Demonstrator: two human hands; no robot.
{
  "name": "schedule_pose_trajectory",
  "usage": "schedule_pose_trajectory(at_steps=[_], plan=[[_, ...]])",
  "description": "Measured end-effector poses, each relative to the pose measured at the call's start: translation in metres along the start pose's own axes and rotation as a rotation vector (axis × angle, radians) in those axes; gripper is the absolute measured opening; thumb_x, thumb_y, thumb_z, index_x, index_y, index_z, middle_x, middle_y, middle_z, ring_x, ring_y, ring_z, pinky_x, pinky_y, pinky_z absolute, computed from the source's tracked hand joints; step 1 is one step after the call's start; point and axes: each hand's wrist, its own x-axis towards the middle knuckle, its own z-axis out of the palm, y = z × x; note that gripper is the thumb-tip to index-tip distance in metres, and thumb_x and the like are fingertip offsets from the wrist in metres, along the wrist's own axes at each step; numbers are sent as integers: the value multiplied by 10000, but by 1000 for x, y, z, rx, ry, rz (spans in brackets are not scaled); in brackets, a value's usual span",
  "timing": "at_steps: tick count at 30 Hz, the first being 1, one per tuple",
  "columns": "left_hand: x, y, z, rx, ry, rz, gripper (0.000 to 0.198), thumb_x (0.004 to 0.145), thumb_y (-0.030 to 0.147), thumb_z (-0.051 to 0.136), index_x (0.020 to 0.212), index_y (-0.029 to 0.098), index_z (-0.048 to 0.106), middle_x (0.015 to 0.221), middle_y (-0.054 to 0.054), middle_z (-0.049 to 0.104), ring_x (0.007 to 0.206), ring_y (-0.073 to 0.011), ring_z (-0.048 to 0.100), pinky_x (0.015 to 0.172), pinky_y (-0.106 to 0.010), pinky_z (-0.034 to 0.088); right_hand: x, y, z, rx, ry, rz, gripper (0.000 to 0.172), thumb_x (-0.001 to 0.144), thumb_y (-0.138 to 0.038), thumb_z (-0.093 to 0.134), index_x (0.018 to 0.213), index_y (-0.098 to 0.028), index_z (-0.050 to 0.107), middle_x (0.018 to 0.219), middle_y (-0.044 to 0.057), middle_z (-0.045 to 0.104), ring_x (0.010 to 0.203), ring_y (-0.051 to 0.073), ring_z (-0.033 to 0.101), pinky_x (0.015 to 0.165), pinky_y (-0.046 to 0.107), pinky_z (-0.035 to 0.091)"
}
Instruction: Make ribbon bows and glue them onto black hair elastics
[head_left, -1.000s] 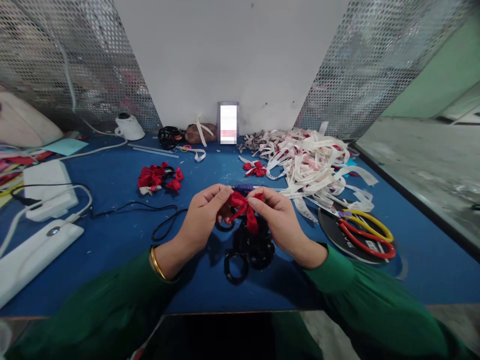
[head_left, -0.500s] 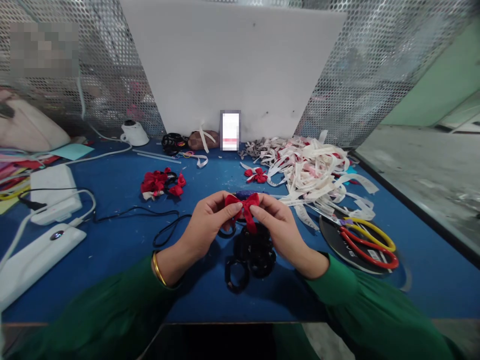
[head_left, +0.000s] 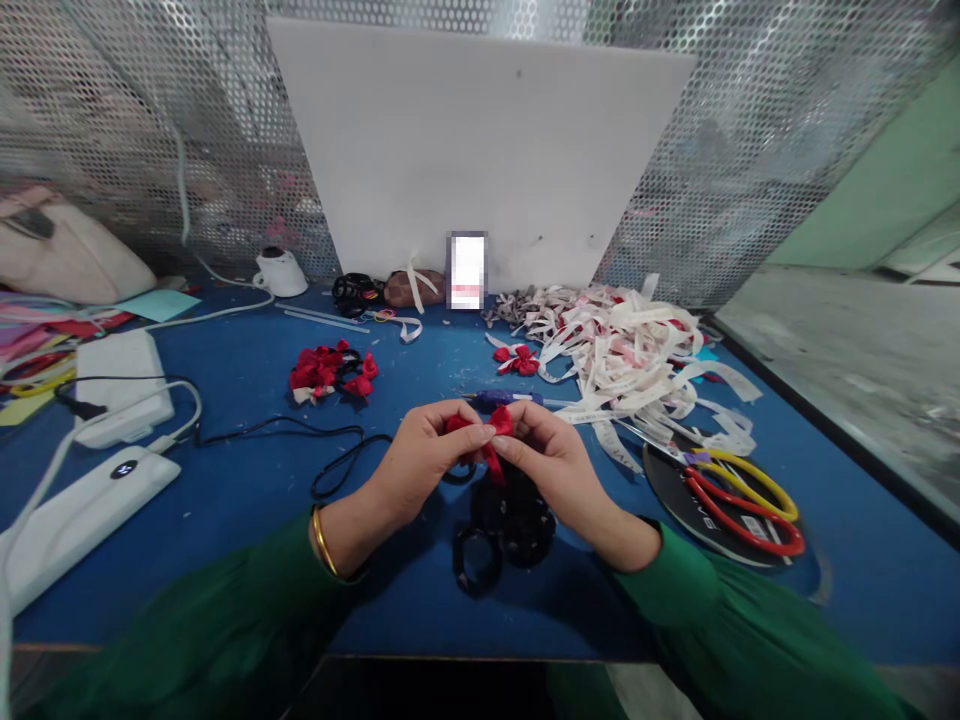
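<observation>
Between my two hands is a red ribbon bow (head_left: 496,462), partly covered by my fingers. My left hand (head_left: 424,455) pinches its left side, thumb on top. On the right side, my right hand (head_left: 551,455) grips it the same way, and the two thumb tips nearly meet at the middle. Several black hair ties (head_left: 517,520) lie in a bunch on the table just under the bow. Beyond my fingers rests a blue pen-like tool (head_left: 499,398). Red bows with black hair ties (head_left: 322,370) sit to the left, and another red bow (head_left: 517,358) lies farther back.
A heap of whitish ribbon strips (head_left: 622,340) covers the back right. Scissors with red and yellow handles (head_left: 750,500) lie on a black disc at right. A white power bank (head_left: 97,510) and cables occupy the left. A lit phone (head_left: 467,272) leans on the white board (head_left: 480,150).
My thumbs have drawn closer together over the bow, hiding more of it. The whole view has shifted slightly, so things appear a little lower, and the blue tool shows more.
</observation>
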Motion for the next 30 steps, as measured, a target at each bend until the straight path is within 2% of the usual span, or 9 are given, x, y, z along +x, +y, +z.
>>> schedule_pose_trajectory(at_steps=[13,16,23,27,30], plan=[[0,-2,-1,-40,9,7,261,742,334,779,622,159,628,491,51,482,472,-68,352,474,-218,248,-1,2,0,-29,13,-16,241,807,-407,777,817,-213,634,725,-25,619,647,121,531,613,257,442],[0,-3,-1,-42,2,9,256,754,344,776,646,154,644,523,35,530,476,-66,357,472,-218,246,-1,0,0,-20,23,-20,224,817,-395,767,815,-214,634,717,-25,621,638,120,530,604,255,438],[0,-5,1,-99,-10,-18,446,849,567,641,713,142,648,645,-21,618,530,-88,422,472,-211,297,-2,-3,1,83,24,6,213,827,-378,762,804,-216,624,706,-15,684,606,121,566,591,252,446],[0,-5,0,-63,-29,-1,398,836,502,685,683,140,629,594,7,568,513,-72,383,472,-201,285,-2,-1,2,116,17,0,198,823,-357,769,805,-213,635,709,-14,691,608,118,573,594,249,450],[0,-3,0,-20,-23,17,324,816,434,731,710,141,640,587,14,585,501,-65,388,471,-197,276,-1,1,1,102,20,-15,189,822,-350,770,811,-215,638,703,-24,668,602,114,553,586,248,442]])
